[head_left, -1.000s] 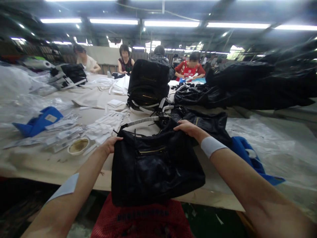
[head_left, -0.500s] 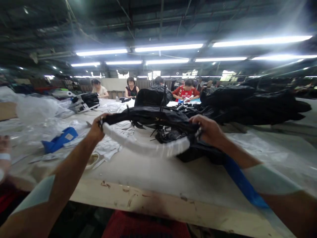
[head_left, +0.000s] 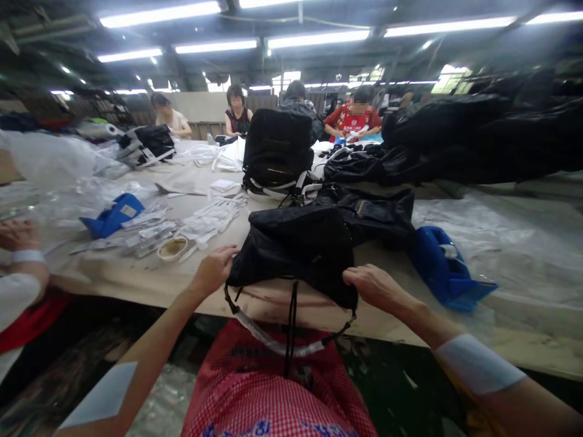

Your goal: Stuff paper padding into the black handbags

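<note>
In front of me a black bag [head_left: 296,243] lies at the table's near edge. A wrapped, pale handle strap [head_left: 268,343] and dark cords [head_left: 291,315] hang from it over the edge. My left hand [head_left: 216,267] is closed on the bag's left side, fingers pinching the cloth. On the opposite side my right hand [head_left: 371,284] grips the fabric, its fingers curled in. Just behind is another dark bag piece [head_left: 382,212], and beyond it a black backpack [head_left: 277,145] stands upright with pale straps at its base.
Blue tape dispensers stand at right [head_left: 444,267] and left [head_left: 113,215]. White strips [head_left: 209,218] and a tape roll [head_left: 173,247] lie left of the bag. Black bags [head_left: 478,139] are heaped at right. A neighbour's hand [head_left: 20,235] rests at far left; several people work across the table.
Both hands have come down and toward me with the bag. Its pale handle, earlier held up above the table, now hangs below the edge. The view has tilted downward.
</note>
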A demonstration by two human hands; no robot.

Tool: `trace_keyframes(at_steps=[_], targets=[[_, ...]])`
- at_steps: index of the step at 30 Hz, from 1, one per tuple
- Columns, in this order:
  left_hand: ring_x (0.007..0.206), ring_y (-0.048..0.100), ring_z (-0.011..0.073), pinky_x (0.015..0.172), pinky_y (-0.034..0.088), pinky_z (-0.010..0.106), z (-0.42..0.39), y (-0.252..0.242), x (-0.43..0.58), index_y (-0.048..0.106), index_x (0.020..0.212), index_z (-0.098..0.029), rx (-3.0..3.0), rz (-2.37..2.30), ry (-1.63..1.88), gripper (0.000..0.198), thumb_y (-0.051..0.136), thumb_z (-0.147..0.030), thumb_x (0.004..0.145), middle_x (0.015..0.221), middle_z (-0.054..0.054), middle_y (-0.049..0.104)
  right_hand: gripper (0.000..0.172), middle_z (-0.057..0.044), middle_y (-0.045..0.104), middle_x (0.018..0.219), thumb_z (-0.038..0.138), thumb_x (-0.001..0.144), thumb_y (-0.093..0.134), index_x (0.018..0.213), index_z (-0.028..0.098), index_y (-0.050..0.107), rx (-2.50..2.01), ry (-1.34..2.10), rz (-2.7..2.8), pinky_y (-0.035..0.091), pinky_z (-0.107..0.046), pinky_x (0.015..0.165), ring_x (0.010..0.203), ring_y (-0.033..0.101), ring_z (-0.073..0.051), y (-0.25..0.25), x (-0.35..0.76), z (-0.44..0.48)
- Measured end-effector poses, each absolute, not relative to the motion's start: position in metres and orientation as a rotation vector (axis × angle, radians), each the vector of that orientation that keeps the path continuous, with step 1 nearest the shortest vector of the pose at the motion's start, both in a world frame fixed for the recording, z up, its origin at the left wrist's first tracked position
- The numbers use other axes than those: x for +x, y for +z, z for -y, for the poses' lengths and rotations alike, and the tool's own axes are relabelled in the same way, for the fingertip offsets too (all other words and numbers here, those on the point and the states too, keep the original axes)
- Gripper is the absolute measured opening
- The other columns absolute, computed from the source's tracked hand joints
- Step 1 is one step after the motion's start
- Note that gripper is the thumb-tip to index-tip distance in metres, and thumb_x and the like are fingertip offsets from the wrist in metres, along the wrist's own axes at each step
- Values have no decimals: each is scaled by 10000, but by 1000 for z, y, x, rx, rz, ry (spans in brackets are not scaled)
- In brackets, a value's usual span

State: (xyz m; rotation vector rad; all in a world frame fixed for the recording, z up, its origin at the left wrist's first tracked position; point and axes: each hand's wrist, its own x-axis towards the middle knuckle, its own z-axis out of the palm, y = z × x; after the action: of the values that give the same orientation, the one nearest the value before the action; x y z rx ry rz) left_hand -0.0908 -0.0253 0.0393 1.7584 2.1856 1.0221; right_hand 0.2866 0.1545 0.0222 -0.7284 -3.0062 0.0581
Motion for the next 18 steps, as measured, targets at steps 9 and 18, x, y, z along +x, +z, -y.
trace_keyframes(at_steps=[9, 18], targets=[[1485, 144, 346, 1186, 72, 585, -13, -31, -25, 464, 1447, -268, 2131, -2065, 478, 551, 554, -426, 927, 1593, 87, 275, 504, -93, 416, 1506, 386, 966, 485, 1445, 232, 464, -847, 288, 2809, 245, -558, 1170, 1432, 310, -277, -23, 265, -149], [995, 627, 275, 934, 453, 391, -57, 26, 27, 714, 865, -172, 1813, -2192, 612, 313, 440, -292, 956, 1006, 154, 666, 283, -102, 682, 1130, 265, 990, 412, 1060, 189, 674, -887, 439, 2430, 276, -607, 1124, 1087, 616, -238, -29, 270, -141]])
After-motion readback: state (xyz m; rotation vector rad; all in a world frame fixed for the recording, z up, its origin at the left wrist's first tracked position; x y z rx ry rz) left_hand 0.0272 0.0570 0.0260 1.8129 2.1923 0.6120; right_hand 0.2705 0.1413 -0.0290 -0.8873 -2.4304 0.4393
